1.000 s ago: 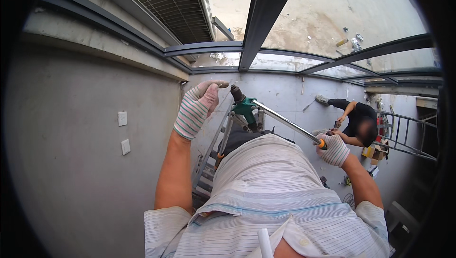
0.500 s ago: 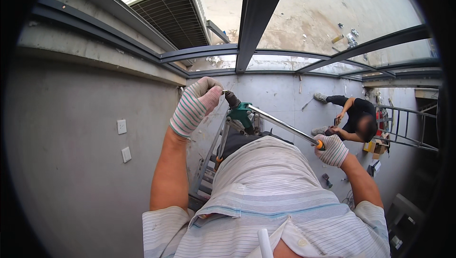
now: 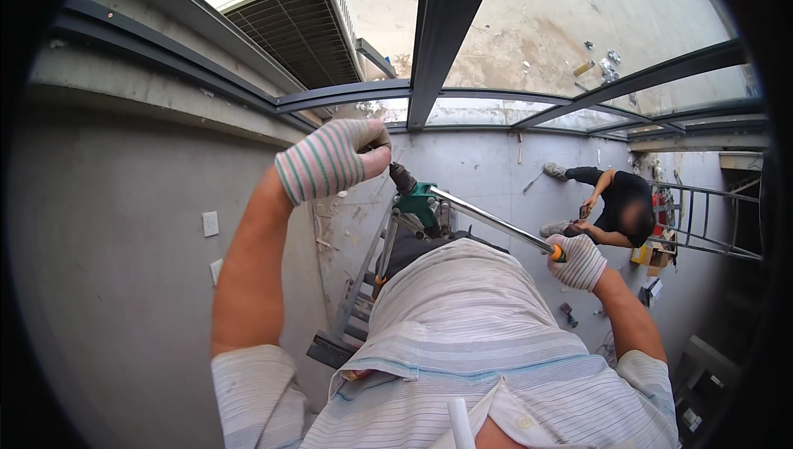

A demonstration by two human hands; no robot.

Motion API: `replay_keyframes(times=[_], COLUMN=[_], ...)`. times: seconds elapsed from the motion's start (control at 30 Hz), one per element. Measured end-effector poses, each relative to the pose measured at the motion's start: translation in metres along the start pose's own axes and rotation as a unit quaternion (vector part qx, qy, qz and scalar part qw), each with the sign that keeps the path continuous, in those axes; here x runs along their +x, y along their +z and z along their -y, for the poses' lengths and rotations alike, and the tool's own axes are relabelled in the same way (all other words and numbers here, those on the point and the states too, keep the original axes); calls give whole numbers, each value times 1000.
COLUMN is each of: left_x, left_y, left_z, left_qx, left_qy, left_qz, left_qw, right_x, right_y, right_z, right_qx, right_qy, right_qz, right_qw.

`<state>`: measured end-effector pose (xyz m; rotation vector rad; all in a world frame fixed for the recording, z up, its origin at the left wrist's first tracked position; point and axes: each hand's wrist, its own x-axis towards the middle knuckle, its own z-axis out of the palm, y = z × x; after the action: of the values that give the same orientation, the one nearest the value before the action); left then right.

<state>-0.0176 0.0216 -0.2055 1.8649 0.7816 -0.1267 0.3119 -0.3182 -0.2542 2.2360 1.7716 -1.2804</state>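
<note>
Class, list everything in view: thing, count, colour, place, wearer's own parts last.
Hand tool: 1, green and silver, before the torso
Stepladder: 1, grey, below the tool
Ladder: 1, grey, right
Air conditioner: 1, white, outside, upper left
Window frame: 1, dark grey, top
Wall plates: 2, white, left wall
Co-worker: 1, black clothing, right
Boxes: count unclear, yellow, beside co-worker
Litter: several pieces, mixed, outside
Shirt: 1, striped white, worn
Left hand: 1, white striped glove, at the tool's nose
Right hand: 1, white striped glove, round a handle

Whatever the left hand pinches, if anything, is hidden. Its arm partly covers the nearer wall plate. The far-left grilled unit is cut off.
</note>
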Motion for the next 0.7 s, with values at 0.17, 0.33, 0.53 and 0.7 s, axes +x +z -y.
replay_keyframes(times=[0.17,0.33,0.53,0.7], left_x=[11,12,10,3], left_y=[-3,19,47,52], left_z=[-23,-23,-6,-12], left_qx=[210,152,-85,-75], left_qy=[24,45,19,4], left_qz=[45,-49,-65,-28], left_qw=[976,986,994,997], right_x=[-1,-6,-13,-16], right_y=[-6,-12,-23,-50], right_z=[-4,-5,-6,-13], right_qx=[-6,-18,-30,-114], right_qy=[-8,-36,-18,-33], right_qz=[-7,-37,-35,-71], right_qw=[1000,999,999,990])
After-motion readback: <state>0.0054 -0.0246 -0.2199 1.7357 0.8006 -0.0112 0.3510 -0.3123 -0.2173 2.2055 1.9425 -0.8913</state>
